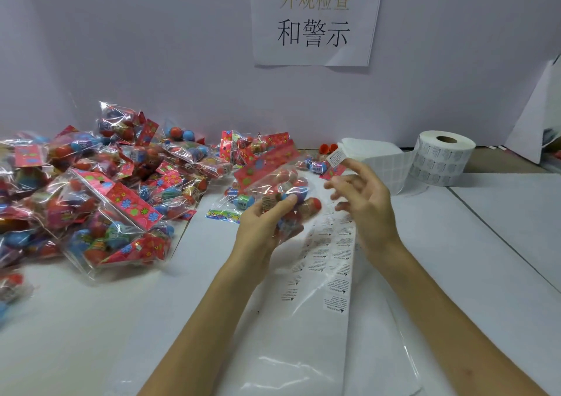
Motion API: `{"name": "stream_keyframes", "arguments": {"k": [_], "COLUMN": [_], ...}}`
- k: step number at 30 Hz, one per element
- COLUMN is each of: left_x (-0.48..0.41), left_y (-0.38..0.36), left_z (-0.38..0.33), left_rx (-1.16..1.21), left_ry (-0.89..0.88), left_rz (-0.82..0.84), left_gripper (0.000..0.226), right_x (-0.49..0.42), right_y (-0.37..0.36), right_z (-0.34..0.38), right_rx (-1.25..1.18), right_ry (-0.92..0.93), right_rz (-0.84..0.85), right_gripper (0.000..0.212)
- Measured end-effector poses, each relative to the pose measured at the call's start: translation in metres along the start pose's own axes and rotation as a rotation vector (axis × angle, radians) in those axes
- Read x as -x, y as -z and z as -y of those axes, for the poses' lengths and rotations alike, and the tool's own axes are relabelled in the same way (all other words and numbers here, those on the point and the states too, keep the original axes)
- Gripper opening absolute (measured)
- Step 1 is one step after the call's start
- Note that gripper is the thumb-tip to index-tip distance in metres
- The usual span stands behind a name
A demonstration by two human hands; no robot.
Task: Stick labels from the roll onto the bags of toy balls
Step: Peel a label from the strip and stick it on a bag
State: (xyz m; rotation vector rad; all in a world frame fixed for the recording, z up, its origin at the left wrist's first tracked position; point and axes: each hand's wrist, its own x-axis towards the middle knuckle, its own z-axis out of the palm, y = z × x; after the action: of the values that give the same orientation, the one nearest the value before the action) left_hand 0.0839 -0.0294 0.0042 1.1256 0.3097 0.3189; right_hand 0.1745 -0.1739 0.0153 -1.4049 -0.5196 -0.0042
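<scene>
My left hand (267,228) holds a clear bag of toy balls (274,183) with a red flowered header, lifted above the table's middle. My right hand (361,195) is raised just right of the bag, fingers spread, with a small white label (336,157) stuck to a fingertip. The label roll (441,159) stands at the back right. Its strip of printed labels (331,262) runs toward me between my forearms, partly under my hands.
A large heap of bagged toy balls (100,189) fills the left side of the white table (473,259). Peeled backing paper (379,162) bunches beside the roll. A paper sign (315,16) hangs on the back wall. A white sheet (534,116) leans at far right.
</scene>
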Motion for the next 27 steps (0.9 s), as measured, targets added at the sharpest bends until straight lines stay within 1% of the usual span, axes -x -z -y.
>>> {"name": "stream_keyframes", "arguments": {"k": [2, 4, 6, 8, 11, 15, 17, 18, 21, 24, 27], "left_x": [-0.003, -0.003, -0.004, -0.005, -0.007, -0.007, -0.007, -0.007, -0.006, -0.005, -0.004], "left_y": [0.002, 0.003, 0.004, 0.004, 0.006, 0.007, 0.006, 0.006, 0.005, 0.004, 0.004], "left_z": [-0.003, -0.005, -0.005, -0.004, -0.003, -0.003, -0.004, -0.004, -0.005, -0.006, -0.006], "left_rx": [0.114, 0.198, 0.227, 0.231, 0.241, 0.254, 0.259, 0.260, 0.263, 0.263, 0.268], "left_ry": [0.009, 0.014, 0.014, 0.007, -0.002, 0.004, 0.006, 0.006, 0.007, 0.010, 0.007], "left_rz": [-0.056, -0.072, -0.078, -0.087, -0.105, -0.146, -0.160, -0.163, -0.168, -0.169, -0.162], "left_gripper": [0.032, 0.036, 0.038, 0.038, 0.037, 0.037, 0.038, 0.038, 0.037, 0.039, 0.039], "right_x": [-0.002, -0.002, 0.001, 0.004, 0.008, 0.010, 0.011, 0.011, 0.011, 0.010, 0.010], "right_y": [0.003, 0.002, -0.001, -0.004, -0.007, -0.008, -0.009, -0.009, -0.010, -0.009, -0.009], "right_z": [0.003, 0.004, 0.003, 0.003, 0.004, 0.003, 0.003, 0.003, 0.002, 0.001, -0.001], "right_rx": [-0.172, -0.288, -0.261, -0.212, -0.154, -0.071, -0.059, -0.052, -0.010, -0.010, 0.025], "right_ry": [-0.063, -0.143, -0.178, -0.178, -0.162, -0.129, -0.133, -0.132, -0.109, -0.107, -0.086], "right_rz": [0.069, 0.172, 0.262, 0.316, 0.334, 0.326, 0.319, 0.317, 0.328, 0.326, 0.324], "right_gripper": [0.043, 0.042, 0.032, 0.033, 0.038, 0.030, 0.032, 0.033, 0.026, 0.030, 0.023]}}
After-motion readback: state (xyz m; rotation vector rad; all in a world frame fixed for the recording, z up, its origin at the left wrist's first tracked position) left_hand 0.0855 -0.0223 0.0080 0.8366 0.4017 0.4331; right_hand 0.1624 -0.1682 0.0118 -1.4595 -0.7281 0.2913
